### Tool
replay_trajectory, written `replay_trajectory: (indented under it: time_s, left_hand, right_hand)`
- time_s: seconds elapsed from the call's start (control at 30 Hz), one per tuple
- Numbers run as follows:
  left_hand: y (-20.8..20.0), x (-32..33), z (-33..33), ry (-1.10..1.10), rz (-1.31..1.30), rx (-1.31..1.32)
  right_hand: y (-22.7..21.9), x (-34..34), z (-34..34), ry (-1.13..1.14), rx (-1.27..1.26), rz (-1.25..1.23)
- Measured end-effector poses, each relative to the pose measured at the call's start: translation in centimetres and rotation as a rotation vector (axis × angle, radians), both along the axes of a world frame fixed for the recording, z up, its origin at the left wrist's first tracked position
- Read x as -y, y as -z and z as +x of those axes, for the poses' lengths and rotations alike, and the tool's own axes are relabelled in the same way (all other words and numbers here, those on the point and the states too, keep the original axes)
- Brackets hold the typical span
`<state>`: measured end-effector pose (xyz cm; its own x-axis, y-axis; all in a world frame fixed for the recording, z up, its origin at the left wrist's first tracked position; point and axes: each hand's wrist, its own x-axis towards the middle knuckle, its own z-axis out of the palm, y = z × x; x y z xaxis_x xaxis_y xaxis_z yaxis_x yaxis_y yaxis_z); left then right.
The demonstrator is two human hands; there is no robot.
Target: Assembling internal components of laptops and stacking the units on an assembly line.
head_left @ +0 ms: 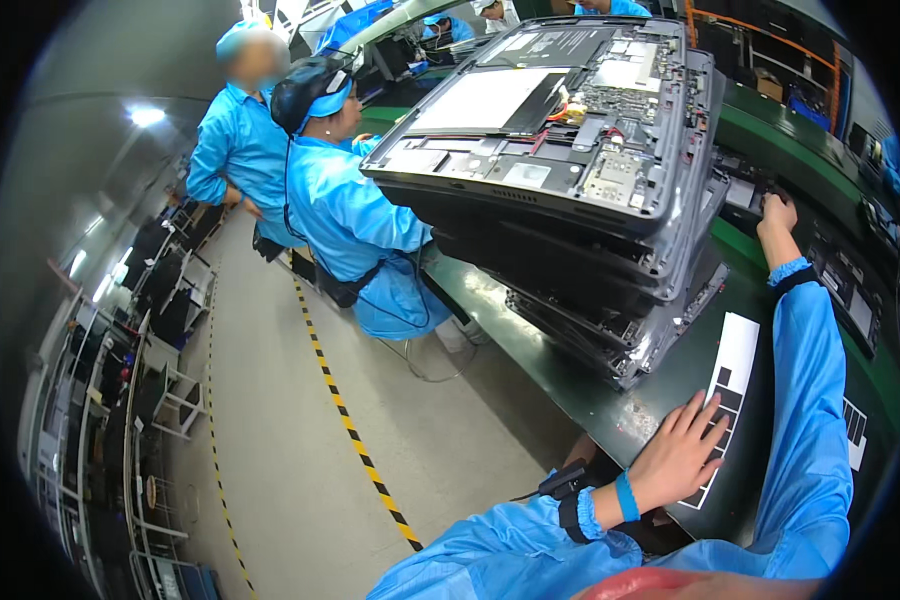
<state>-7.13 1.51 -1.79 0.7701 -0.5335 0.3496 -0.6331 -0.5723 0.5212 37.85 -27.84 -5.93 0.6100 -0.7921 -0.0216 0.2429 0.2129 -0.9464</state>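
My left hand (678, 455) lies with its fingers spread on a white strip sheet (738, 345) bearing black rectangular pieces, near the bench's front edge. My right hand (778, 216) reaches to the far side, its fingers curled at the edge of a dark opened laptop base (740, 192) with a silvery panel. What the fingertips pinch there, if anything, is too small to make out. Left of my right arm rises a tall, uneven stack of opened laptop bases (570, 255). The top laptop base (500, 100) shows its circuit board, battery and coloured wires.
Another opened laptop base (850, 295) lies right of my right forearm, with a second white sheet (856, 435) nearer me. A co-worker in blue (350, 220) sits beyond the stack; another person (240, 150) stands behind. Shelving (120, 430) lines the left side past the striped floor tape (345, 420).
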Motion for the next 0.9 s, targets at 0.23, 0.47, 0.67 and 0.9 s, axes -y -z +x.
replay_trajectory:
  time_s: [0.23, 0.47, 0.67, 0.9]
  left_hand:
    - [-0.3, 0.2, 0.5, 0.034, -0.038, 0.090]
    - [-1.8, -1.5, 0.4, -0.066, -0.454, 0.193]
    - [-2.5, 0.5, -1.2, 0.153, -1.042, -0.533]
    - [-2.8, 1.8, -7.7, 0.043, -0.843, -0.709]
  right_hand:
    - [-11.8, 2.9, -14.6, 0.166, 0.241, -0.147]
    - [-13.9, -2.3, -37.1, 0.108, 0.346, -0.032]
    - [-10.7, -2.2, -54.8, 0.045, 0.161, 0.021]
    - [-6.1, -0.2, -63.7, 0.078, -0.203, -0.432]
